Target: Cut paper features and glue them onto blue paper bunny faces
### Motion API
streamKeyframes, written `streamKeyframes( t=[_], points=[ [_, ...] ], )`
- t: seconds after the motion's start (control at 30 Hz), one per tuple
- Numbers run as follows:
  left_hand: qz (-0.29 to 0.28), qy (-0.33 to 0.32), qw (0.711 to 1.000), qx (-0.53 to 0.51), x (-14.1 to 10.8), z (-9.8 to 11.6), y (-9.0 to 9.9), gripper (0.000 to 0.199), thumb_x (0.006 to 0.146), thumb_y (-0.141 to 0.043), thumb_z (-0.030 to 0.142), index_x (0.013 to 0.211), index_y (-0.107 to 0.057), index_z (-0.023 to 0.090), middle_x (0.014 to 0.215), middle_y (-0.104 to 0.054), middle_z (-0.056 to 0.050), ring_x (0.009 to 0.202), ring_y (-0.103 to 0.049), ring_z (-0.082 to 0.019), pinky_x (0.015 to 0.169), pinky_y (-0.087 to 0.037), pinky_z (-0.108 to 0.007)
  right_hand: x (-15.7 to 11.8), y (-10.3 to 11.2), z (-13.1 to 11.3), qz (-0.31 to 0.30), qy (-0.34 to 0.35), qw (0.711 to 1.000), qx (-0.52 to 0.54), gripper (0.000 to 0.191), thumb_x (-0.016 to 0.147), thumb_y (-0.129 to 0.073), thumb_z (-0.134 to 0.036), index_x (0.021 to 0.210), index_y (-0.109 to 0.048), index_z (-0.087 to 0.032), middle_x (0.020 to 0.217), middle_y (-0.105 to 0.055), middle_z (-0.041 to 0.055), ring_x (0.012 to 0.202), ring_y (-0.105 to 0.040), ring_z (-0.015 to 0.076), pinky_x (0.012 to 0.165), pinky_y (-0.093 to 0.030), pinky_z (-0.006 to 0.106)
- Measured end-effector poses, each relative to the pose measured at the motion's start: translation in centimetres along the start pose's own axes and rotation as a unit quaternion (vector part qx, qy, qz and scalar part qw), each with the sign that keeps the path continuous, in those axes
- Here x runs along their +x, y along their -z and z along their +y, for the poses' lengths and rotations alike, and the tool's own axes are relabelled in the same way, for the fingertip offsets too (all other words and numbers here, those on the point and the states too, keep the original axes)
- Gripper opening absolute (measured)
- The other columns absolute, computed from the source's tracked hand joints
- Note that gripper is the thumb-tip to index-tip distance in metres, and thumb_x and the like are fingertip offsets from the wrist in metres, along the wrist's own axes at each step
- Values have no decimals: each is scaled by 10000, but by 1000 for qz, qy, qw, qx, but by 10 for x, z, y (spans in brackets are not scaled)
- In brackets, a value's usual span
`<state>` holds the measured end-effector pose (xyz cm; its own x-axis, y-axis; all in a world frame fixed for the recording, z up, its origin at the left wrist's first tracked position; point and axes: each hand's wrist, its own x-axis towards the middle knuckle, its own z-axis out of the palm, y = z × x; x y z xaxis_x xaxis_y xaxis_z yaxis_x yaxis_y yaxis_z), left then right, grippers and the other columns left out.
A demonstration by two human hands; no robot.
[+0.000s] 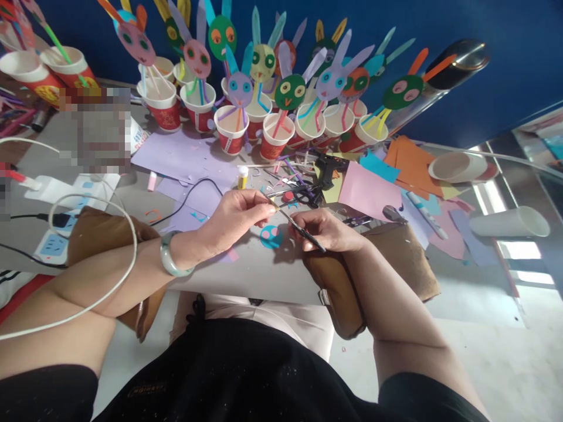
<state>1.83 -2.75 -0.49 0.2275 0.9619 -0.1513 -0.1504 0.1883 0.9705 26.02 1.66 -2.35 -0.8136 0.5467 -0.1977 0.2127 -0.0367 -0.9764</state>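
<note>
My right hand point(323, 230) is closed around a thin dark tool point(307, 235), which looks like tweezers or slim scissors and slants up toward the left. At its upper end, the fingertips of my left hand point(246, 215) are pinched together; whatever they hold is too small to name. On the table just below and between the hands lies a blue paper disc point(271, 237) with pink round pieces on it. A yellow-labelled glue stick point(243, 177) stands behind my left hand. Beyond my right hand is a black glue gun point(329, 170).
Red and white paper cups point(231, 132) holding paper rabbit heads line the back. Coloured paper sheets point(369, 190) lie at the right, purple sheets point(189, 155) at the left. A power strip point(55, 240), a looping white cable and brown cushions point(341, 293) flank my arms.
</note>
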Motion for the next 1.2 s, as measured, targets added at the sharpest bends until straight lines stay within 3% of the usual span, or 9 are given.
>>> streamKeyframes(
  t=[0.43,0.7,0.9,1.07,1.2],
  points=[
    [-4,-3,1000,14,0,-2,1,194,797,-715,330,706,-653,170,633,-634,16,603,-577,-92,608,-497,-234,1,-3,0,16,-3,1000,17,543,727,-872,-573,644,-516,-171,682,-556,-3,644,-463,106,569,-354,241],
    [-2,-11,1000,5,0,0,0,174,786,-724,286,680,-652,168,607,-618,26,582,-552,-78,579,-466,-215,4,-3,6,139,78,986,51,545,712,-833,-674,663,-630,-171,698,-601,22,626,-495,128,573,-369,278],
    [-17,-5,1000,21,-1,-8,-5,154,803,-728,267,702,-670,165,625,-632,24,588,-555,-79,577,-464,-210,9,-15,4,238,117,964,34,418,682,-904,-558,687,-683,-203,791,-655,43,755,-586,177,698,-487,326],
    [-40,-16,999,21,2,-21,-7,182,826,-737,291,715,-672,162,647,-673,4,587,-586,-91,587,-489,-226,13,-24,3,246,138,959,-20,379,709,-904,-506,686,-677,-203,781,-668,36,768,-587,170,760,-492,330],
    [-49,-18,998,28,5,-34,-7,193,836,-743,320,768,-690,147,713,-704,-31,612,-618,-109,603,-522,-246,14,-25,7,237,142,960,-40,369,759,-870,-486,690,-647,-200,774,-658,29,742,-572,161,714,-471,315]
  ],
)
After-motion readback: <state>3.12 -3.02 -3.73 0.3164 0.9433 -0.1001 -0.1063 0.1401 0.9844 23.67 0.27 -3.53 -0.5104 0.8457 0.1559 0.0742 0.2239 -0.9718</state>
